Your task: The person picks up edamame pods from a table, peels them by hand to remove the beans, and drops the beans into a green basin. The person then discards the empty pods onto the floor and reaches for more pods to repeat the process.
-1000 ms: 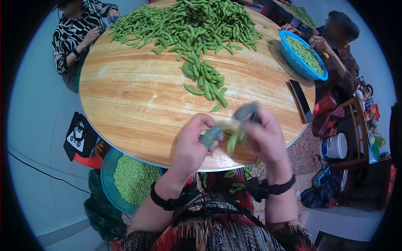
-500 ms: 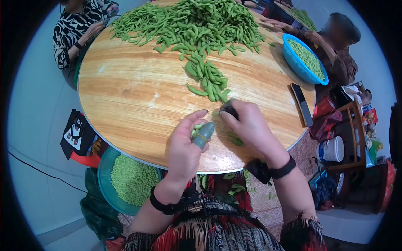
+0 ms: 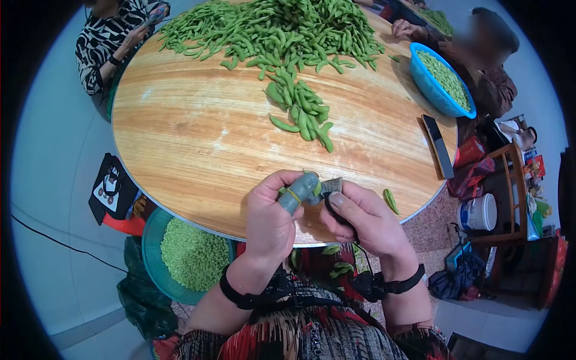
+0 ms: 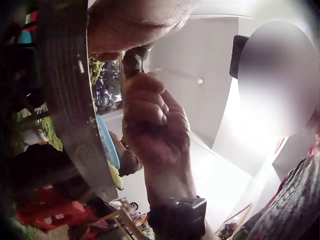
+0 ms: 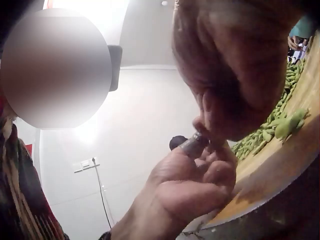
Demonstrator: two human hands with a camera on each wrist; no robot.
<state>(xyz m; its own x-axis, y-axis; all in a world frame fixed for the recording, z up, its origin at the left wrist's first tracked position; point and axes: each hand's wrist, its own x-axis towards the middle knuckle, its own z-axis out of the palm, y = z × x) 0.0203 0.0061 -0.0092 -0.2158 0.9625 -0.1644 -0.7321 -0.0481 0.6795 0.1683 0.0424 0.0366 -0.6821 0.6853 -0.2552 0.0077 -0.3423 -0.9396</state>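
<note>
My left hand is near the table's front edge, a grey-green rubber cover with a yellow band on its thumb. Between its thumb and fingers it pinches a green soybean pod, mostly hidden. My right hand meets it from the right, fingers curled round a small tool with a grey flat head and a black loop. The tool's head is right at the pod and the thumb cover. Both wrist views show the hands close together, the left hand below the other in the right wrist view.
A big heap of pods covers the far side of the round wooden table, a smaller line of pods trailing toward me. One pod lies by the right edge, near a phone. Shelled beans fill a blue basin and a teal basin.
The right hand reached out to the front end of the pod line, then came back toward me to the left hand with its tool. The left hand has closed its fingers and thumb together.
</note>
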